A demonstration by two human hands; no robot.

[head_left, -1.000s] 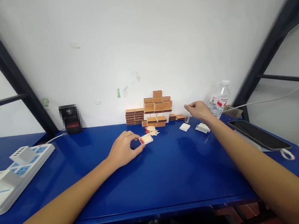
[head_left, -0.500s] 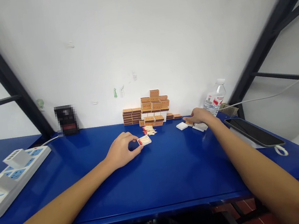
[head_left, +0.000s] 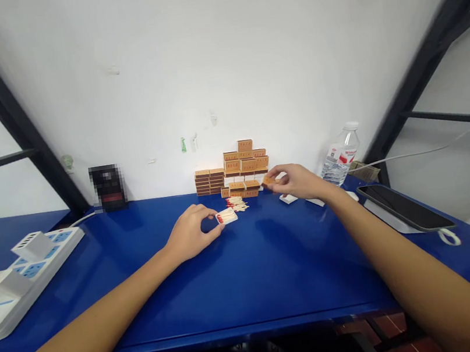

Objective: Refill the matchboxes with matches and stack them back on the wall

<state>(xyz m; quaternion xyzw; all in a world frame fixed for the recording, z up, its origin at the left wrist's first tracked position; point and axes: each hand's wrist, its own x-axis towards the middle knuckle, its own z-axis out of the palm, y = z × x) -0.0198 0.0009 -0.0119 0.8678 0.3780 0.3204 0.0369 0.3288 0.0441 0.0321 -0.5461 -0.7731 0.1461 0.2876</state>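
Note:
My left hand [head_left: 193, 233] grips the near end of a small white matchbox tray [head_left: 226, 216] between thumb and fingers. Red-tipped matches lie side by side in the tray. Behind it is a loose heap of matches [head_left: 236, 203] on the blue table. My right hand [head_left: 295, 181] pinches an orange matchbox sleeve [head_left: 268, 181] in the air, just right of the stacked matchboxes [head_left: 248, 164]. Beneath that hand sits a white tray [head_left: 288, 198], partly covered. A second white piece [head_left: 315, 202] lies beside my right wrist.
Several matchboxes [head_left: 209, 182] are piled against the wall on the left. A water bottle [head_left: 341, 154] and a phone [head_left: 405, 206] stand and lie at the right. At far left is a white power strip [head_left: 59, 255] with plugs; a pixelated dark object [head_left: 108, 188] stands near the wall.
My right hand has picked up the orange sleeve from the table on the right and carried it left toward the matchbox stack. My left hand stays at the filled tray.

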